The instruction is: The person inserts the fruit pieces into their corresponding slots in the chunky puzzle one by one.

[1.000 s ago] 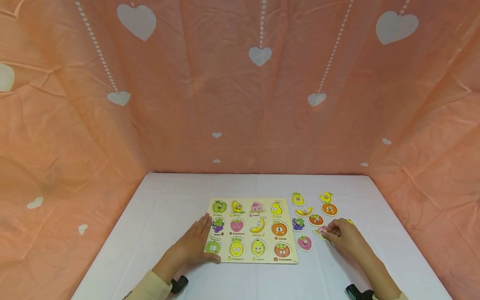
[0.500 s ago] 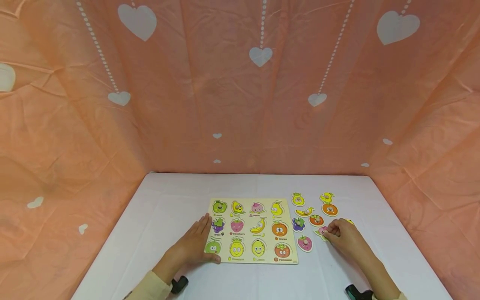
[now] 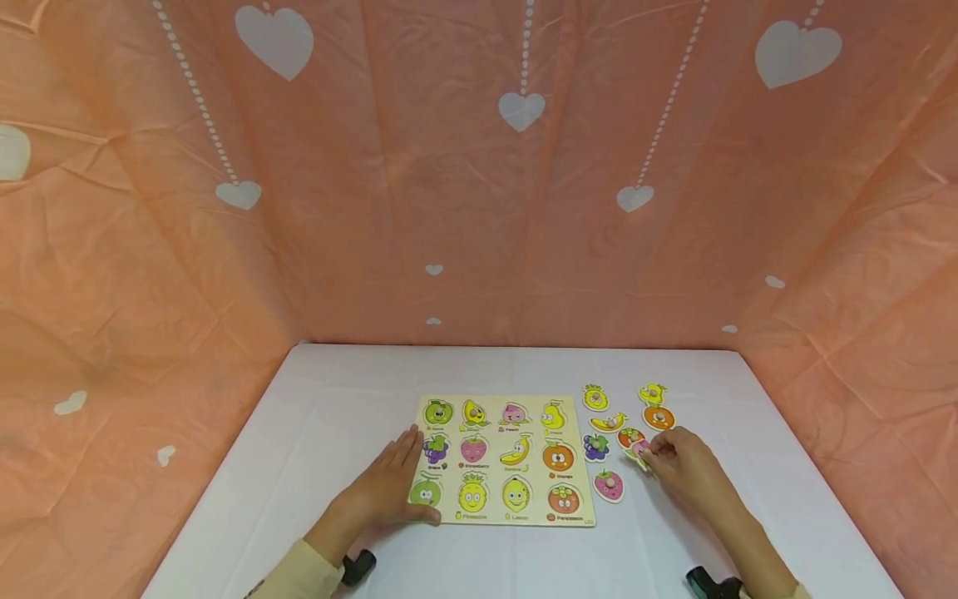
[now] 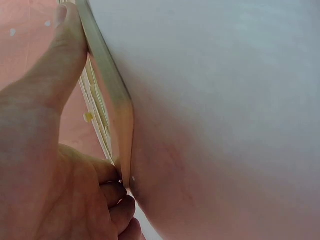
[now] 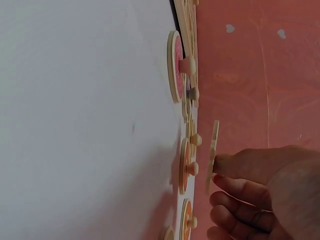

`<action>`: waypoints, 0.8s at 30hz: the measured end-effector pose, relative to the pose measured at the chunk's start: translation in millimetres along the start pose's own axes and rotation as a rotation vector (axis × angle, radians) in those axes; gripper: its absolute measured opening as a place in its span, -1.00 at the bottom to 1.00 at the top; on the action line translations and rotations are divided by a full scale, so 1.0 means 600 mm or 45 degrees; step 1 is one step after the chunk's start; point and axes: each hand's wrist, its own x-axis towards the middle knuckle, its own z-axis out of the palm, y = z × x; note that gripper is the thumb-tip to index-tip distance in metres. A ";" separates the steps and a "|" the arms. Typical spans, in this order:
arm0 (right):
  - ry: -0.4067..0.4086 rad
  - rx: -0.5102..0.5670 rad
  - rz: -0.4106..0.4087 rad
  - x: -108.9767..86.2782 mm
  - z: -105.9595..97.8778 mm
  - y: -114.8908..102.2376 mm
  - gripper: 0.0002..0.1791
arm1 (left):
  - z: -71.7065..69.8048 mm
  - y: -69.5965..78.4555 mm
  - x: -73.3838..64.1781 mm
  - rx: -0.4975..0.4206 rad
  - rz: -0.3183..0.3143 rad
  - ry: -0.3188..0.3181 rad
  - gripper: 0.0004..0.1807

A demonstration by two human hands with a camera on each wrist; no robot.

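In the head view my left hand (image 3: 385,482) lies at the left side of a wooden fruit puzzle board (image 3: 494,516), fingers stretched along its left edge and thumb on its near edge. The left wrist view shows the board (image 4: 107,65) edge-on beside the thumb. My right hand (image 3: 684,470) pinches a pink fruit puzzle piece (image 3: 639,450) with leaves, overlapping the persimmon piece (image 3: 630,436) in the head view. In the right wrist view the held piece (image 5: 214,150) is edge-on between thumb and index finger, raised off the table; its knob is hidden by the fingers.
Right of the board lie knobbed pieces: pineapple (image 3: 595,398), banana (image 3: 607,423), grape (image 3: 596,448), strawberry (image 3: 609,485), pear (image 3: 653,393) and orange (image 3: 659,417). White cloth (image 3: 524,561) covers the table, and orange fabric (image 3: 479,233) with hearts rises behind it.
My right hand has lifted the pink fruit piece and moved it slightly away from me and left, over the persimmon piece. The left hand and the board stay put.
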 end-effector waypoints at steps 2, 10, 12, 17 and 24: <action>0.023 0.008 -0.024 0.003 0.002 -0.006 -0.81 | 0.000 0.000 0.001 -0.004 0.000 0.000 0.49; 0.057 0.042 -0.130 0.020 0.013 -0.026 -0.80 | 0.002 -0.001 0.001 0.009 -0.004 -0.003 0.49; 0.051 0.048 -0.134 0.025 0.016 -0.031 -0.81 | 0.002 -0.001 0.001 0.015 -0.004 -0.002 0.49; 0.032 0.048 -0.155 0.038 0.025 -0.044 -0.82 | 0.001 0.001 0.001 0.012 -0.008 0.000 0.49; 0.025 0.067 -0.228 0.054 0.034 -0.068 -0.85 | -0.001 0.005 -0.001 0.010 -0.013 0.003 0.48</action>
